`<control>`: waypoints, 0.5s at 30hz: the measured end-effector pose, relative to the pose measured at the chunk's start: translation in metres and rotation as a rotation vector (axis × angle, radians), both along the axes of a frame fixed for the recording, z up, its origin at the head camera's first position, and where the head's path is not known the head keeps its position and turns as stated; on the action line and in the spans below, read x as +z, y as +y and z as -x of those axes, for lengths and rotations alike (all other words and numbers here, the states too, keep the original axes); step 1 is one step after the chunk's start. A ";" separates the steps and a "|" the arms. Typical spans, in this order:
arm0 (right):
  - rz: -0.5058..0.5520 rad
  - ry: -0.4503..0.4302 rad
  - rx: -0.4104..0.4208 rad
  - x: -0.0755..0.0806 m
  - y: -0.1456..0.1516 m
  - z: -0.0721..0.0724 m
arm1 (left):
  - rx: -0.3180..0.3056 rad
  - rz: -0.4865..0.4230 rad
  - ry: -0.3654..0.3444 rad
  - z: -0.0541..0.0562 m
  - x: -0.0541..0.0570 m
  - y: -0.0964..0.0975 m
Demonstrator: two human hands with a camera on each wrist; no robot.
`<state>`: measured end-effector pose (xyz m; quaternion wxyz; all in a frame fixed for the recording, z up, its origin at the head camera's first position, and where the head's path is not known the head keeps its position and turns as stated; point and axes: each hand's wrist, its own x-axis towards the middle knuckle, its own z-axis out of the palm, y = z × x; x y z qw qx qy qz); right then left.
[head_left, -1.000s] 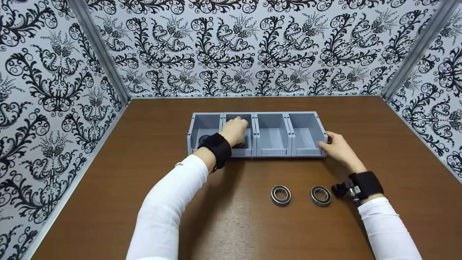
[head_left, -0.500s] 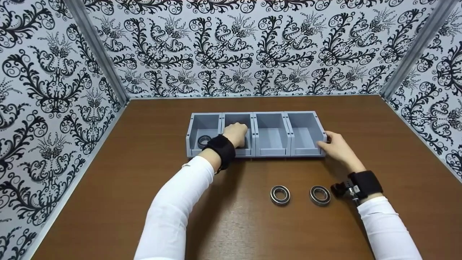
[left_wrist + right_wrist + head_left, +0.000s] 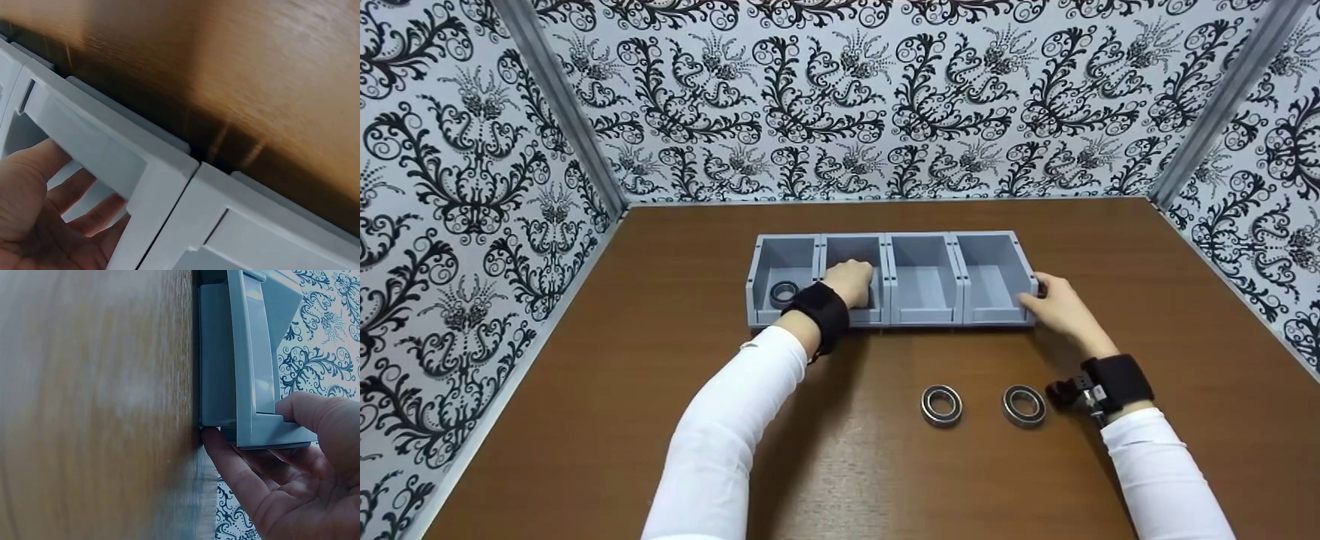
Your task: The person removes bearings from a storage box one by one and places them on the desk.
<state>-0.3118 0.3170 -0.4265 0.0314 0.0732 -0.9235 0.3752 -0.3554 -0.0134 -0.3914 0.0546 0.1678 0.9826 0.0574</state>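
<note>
A row of grey storage bins (image 3: 926, 316), joined side by side, stands on the table. My left hand (image 3: 849, 282) reaches down into the second bin from the left. In the left wrist view its fingers (image 3: 72, 190) are bent behind the front lip; the fingertips are hidden, and whether they hold anything does not show. My right hand (image 3: 1061, 304) grips the right end of the row, thumb (image 3: 301, 409) over the side wall and fingers outside and below. One ball bearing (image 3: 784, 293) lies in the leftmost bin.
Two more ball bearings, a left one (image 3: 941, 406) and a right one (image 3: 1024, 406), lie flat on the brown table (image 3: 607, 390) in front of the bins. Patterned panels (image 3: 840, 97) enclose the back and sides.
My left hand has sunk slightly lower in the second bin, covering a dark object seen under it earlier. The leftmost bin's bearing shows more fully. My right hand stays in place.
</note>
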 end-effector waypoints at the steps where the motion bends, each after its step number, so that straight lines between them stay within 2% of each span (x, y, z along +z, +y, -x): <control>1: 0.001 -0.001 0.000 0.000 0.000 0.000 | -0.002 -0.005 0.000 0.001 -0.001 0.000; 5: 0.005 0.000 -0.003 0.000 0.000 0.000 | 0.002 -0.009 0.002 0.002 -0.003 0.000; 15: -0.020 0.008 -0.011 0.001 0.000 0.000 | 0.037 0.004 -0.045 -0.009 0.007 0.002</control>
